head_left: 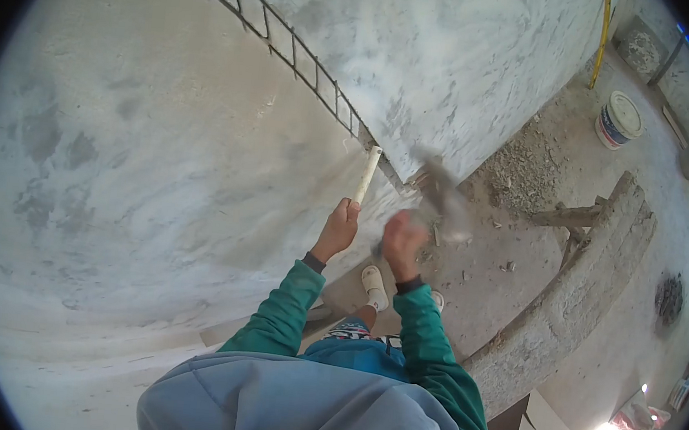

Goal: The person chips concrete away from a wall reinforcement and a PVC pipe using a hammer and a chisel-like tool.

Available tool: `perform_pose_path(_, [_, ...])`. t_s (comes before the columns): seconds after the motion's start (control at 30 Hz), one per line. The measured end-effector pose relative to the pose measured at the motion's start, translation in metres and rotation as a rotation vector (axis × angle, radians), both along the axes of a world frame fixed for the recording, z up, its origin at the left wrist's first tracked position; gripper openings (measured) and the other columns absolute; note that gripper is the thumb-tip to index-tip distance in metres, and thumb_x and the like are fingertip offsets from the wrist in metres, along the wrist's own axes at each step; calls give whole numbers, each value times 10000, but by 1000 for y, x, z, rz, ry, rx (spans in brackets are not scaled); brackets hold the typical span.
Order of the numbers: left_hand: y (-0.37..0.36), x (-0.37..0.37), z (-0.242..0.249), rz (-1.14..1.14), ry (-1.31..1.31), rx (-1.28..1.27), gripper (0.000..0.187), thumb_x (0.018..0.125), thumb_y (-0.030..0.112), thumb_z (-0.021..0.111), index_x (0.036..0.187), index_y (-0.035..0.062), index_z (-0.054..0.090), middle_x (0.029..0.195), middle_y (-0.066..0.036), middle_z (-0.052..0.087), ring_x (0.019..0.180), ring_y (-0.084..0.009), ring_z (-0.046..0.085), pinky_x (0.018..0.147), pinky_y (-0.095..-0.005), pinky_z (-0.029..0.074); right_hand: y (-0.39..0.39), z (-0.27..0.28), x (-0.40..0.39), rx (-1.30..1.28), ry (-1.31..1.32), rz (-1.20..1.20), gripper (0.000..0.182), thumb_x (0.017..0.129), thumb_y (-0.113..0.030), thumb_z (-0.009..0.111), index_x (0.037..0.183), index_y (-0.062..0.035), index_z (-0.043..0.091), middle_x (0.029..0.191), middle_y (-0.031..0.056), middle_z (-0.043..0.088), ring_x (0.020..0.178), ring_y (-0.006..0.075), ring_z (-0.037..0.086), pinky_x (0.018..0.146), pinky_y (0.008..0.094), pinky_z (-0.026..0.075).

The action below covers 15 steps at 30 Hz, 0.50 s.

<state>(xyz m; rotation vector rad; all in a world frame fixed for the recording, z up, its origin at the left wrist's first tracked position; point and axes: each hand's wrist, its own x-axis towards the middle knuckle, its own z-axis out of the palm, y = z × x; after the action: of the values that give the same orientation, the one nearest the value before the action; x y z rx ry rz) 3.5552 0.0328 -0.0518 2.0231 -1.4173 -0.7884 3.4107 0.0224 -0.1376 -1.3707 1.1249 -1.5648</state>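
My left hand (336, 231) is wrapped round the lower end of a pale, straight rod (369, 172). The rod's upper end, with a small dark spot, overlaps the corner groove in the wall. To its right, my right hand (404, 241) is closed and smeared by motion. Just beyond it is a blurred grey hammer (447, 199), its head crosswise to the hand. Along the groove runs a dark metal lattice of bars (293, 51), ending above the rod. Rough, broken plaster (404, 187) shows at the wall edge between rod and hammer.
A rough, dusty plank (573, 317) on a wooden support slants across the right side. Rubble (529, 166) lies at the wall's foot. Farther back stand a white bucket (620, 120) and a yellow pole (601, 41). My sandalled foot (373, 285) is below my hands.
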Motion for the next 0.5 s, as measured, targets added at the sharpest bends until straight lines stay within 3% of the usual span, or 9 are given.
perform_pose_path(0.03, [0, 1, -3, -6, 24, 13, 373, 1010, 341, 386, 1007, 3, 542, 826, -245, 623, 807, -435, 612, 733, -448, 472, -2, -1, -5, -3, 4, -8, 445, 990, -390, 504, 805, 13, 544, 643, 82, 575, 559, 168, 559, 485, 327, 409])
perform_pose_path(0.1, [8, 6, -5, -21, 32, 33, 375, 1008, 341, 387, 997, 3, 548, 816, -234, 619, 784, -410, 612, 719, -438, 470, -13, -1, -9, 266, 166, 49, 443, 1004, -409, 467, 843, -16, 591, 624, 56, 585, 529, 297, 568, 549, 439, 469])
perform_pose_path(0.17, [-1, 8, -5, -13, 38, 41, 377, 1006, 341, 389, 986, 3, 554, 805, -224, 616, 761, -384, 612, 706, -427, 468, -13, 7, -25, 372, 133, 97, 477, 1007, -437, 442, 807, -24, 571, 587, 53, 560, 513, 251, 566, 511, 386, 463])
perform_pose_path(0.23, [-1, 5, -9, 15, 64, 42, 386, 1010, 348, 390, 966, 4, 560, 776, -200, 605, 724, -333, 604, 683, -418, 460, -3, 55, -49, 418, -205, 135, 506, 1004, -462, 426, 750, -42, 549, 559, 36, 533, 489, 207, 540, 466, 334, 425])
perform_pose_path(0.33, [1, 1, 0, 21, 104, 60, 394, 1015, 351, 385, 961, 3, 562, 740, -182, 593, 697, -311, 599, 676, -412, 457, 1, 122, -46, 105, -613, 18, 542, 1008, -484, 398, 697, -55, 511, 525, 14, 477, 427, 159, 469, 410, 291, 364])
perform_pose_path(0.37, [0, 4, -3, 26, 102, 59, 394, 1015, 351, 385, 961, 3, 562, 740, -182, 593, 697, -311, 599, 676, -412, 457, -3, 129, -40, -114, -838, -100, 548, 1009, -487, 394, 684, -59, 504, 522, 15, 466, 407, 156, 445, 399, 291, 352])
perform_pose_path(0.4, [-2, 6, -4, 7, 84, 33, 400, 1018, 355, 384, 961, 2, 562, 720, -173, 584, 676, -298, 594, 664, -407, 457, -8, 103, -29, -115, -840, -98, 548, 1009, -487, 394, 684, -59, 504, 522, 15, 466, 407, 156, 445, 399, 291, 352])
perform_pose_path(0.47, [2, 7, -6, -22, 74, 11, 406, 1021, 360, 382, 961, 1, 563, 699, -164, 575, 655, -285, 590, 652, -402, 456, -12, 19, -12, -160, 161, 6, 527, 1007, -494, 396, 705, -73, 493, 543, 29, 458, 398, 143, 412, 387, 284, 341])
perform_pose_path(0.5, [1, 6, -5, -21, 80, 18, 411, 1021, 364, 383, 959, 1, 565, 693, -156, 577, 642, -278, 585, 645, -398, 457, -12, 9, -23, -166, 171, -6, 527, 1007, -494, 396, 705, -73, 493, 543, 29, 458, 398, 143, 412, 387, 284, 341])
